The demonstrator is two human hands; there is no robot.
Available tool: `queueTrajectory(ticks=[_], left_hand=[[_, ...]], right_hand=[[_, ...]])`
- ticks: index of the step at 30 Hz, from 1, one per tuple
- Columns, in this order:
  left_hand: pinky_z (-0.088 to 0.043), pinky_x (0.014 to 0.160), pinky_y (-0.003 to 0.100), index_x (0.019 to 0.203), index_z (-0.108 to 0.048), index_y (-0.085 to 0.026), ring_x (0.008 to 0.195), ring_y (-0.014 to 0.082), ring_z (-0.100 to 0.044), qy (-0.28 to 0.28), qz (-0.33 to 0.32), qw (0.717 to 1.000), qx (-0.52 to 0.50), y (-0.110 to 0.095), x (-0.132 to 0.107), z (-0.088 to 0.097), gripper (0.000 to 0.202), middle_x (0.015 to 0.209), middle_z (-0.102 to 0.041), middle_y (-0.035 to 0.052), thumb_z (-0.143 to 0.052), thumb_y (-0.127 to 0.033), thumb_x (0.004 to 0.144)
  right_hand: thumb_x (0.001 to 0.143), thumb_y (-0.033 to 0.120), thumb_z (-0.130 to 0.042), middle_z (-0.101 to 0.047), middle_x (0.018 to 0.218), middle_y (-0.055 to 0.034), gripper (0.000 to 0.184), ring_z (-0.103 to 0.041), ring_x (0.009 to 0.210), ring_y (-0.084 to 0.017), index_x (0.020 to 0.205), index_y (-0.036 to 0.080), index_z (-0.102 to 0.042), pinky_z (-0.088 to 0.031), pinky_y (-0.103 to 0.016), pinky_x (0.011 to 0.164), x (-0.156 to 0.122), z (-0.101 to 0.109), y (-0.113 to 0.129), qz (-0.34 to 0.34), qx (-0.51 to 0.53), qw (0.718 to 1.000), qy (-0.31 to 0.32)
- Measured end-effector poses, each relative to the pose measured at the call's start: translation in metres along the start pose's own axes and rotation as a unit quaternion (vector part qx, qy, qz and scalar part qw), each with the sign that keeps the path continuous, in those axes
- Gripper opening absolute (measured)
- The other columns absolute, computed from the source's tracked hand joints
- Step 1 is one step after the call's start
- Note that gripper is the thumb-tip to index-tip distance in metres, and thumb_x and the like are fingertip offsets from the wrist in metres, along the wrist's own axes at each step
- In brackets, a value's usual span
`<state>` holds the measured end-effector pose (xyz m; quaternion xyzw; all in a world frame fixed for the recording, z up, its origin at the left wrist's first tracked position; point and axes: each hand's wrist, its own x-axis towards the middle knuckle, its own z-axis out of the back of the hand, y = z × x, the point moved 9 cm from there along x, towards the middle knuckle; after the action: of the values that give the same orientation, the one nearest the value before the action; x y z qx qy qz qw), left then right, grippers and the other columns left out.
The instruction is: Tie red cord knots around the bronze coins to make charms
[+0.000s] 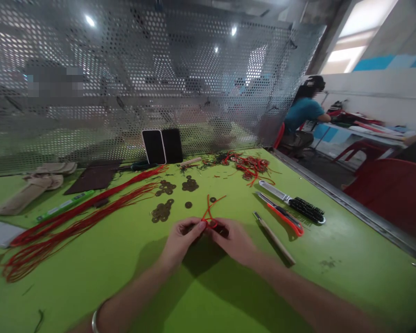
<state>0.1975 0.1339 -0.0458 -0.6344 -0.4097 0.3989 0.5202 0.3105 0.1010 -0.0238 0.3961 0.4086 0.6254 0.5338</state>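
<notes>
Both hands meet above the green table (208,300), pinching one red cord (210,213). My left hand (187,236) is closed on the cord with thumb and fingertips. Facing it, my right hand (230,236) pinches the same cord, which forms a small loop between them. Two loose cord ends cross and point away from me. Whether anything else sits under the fingertips is hidden. Just beyond the hands lie a single round coin (188,205) and another coin (213,200). Piles of dull coins (162,211) rest to the left.
Long red cord bundles (90,219) stretch across the left side. At right lie a wooden-handled tool (274,240), orange scissors (280,215) and a black-bristled brush (307,209). Knotted red pieces (251,165) and two dark-screened devices (154,147) stand farther back. A person (303,111) sits beyond the perforated screen (194,92).
</notes>
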Motion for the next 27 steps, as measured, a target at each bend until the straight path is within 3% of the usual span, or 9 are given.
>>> queueTrajectory(ticks=[3, 9, 13, 20, 27], left_hand=[[-0.044, 0.057, 0.021, 0.078, -0.068, -0.017, 0.06, 0.0117, -0.056, -0.04, -0.044, 0.996, 0.059, -0.008, -0.001, 0.004, 0.024, 0.07, -0.067, 0.0017, -0.07, -0.038, 0.067], [-0.045, 0.063, 0.024, 0.082, -0.064, -0.018, 0.068, 0.0141, -0.056, -0.041, -0.153, 0.953, 0.258, -0.037, -0.012, -0.005, 0.015, 0.073, -0.065, 0.0008, -0.057, -0.031, 0.079], [-0.046, 0.07, 0.028, 0.083, -0.062, -0.019, 0.075, 0.0164, -0.059, -0.022, -0.163, 0.949, 0.269, -0.042, -0.014, -0.01, 0.013, 0.079, -0.066, 0.0015, -0.055, -0.029, 0.08], [-0.045, 0.069, 0.028, 0.085, -0.063, -0.017, 0.075, 0.0163, -0.058, 0.047, -0.168, 0.941, 0.291, -0.043, -0.018, -0.025, 0.014, 0.08, -0.065, 0.003, -0.051, -0.023, 0.082], [-0.045, 0.066, 0.027, 0.08, -0.062, -0.016, 0.07, 0.0157, -0.057, 0.039, -0.163, 0.941, 0.293, -0.04, -0.018, -0.023, 0.011, 0.076, -0.064, 0.0028, -0.053, -0.023, 0.079]], right_hand=[[0.086, 0.036, -0.048, -0.06, 0.063, -0.0019, 0.027, -0.053, 0.053, -0.011, 0.072, 0.015, -0.059, -0.039, -0.021, 0.048, -0.005, -0.013, -0.004, -0.039, 0.062, 0.995, 0.061], [0.084, 0.04, -0.052, -0.058, 0.061, -0.0006, 0.029, -0.052, 0.054, -0.01, 0.073, 0.015, -0.059, -0.039, -0.021, 0.051, -0.01, -0.017, 0.001, -0.049, 0.154, 0.981, 0.105], [0.082, 0.044, -0.054, -0.057, 0.059, 0.0, 0.032, -0.053, 0.053, -0.01, 0.07, 0.016, -0.061, -0.039, -0.021, 0.051, -0.008, -0.01, 0.006, -0.042, 0.165, 0.981, 0.095], [0.079, 0.047, -0.058, -0.057, 0.058, 0.0007, 0.033, -0.05, 0.051, -0.009, 0.072, 0.015, -0.063, -0.04, -0.022, 0.052, -0.001, 0.004, 0.003, -0.039, 0.224, 0.973, 0.043], [0.077, 0.047, -0.057, -0.053, 0.057, 0.0014, 0.034, -0.048, 0.051, -0.01, 0.066, 0.015, -0.058, -0.039, -0.024, 0.053, 0.002, 0.006, 0.001, -0.034, 0.214, 0.976, 0.027]])
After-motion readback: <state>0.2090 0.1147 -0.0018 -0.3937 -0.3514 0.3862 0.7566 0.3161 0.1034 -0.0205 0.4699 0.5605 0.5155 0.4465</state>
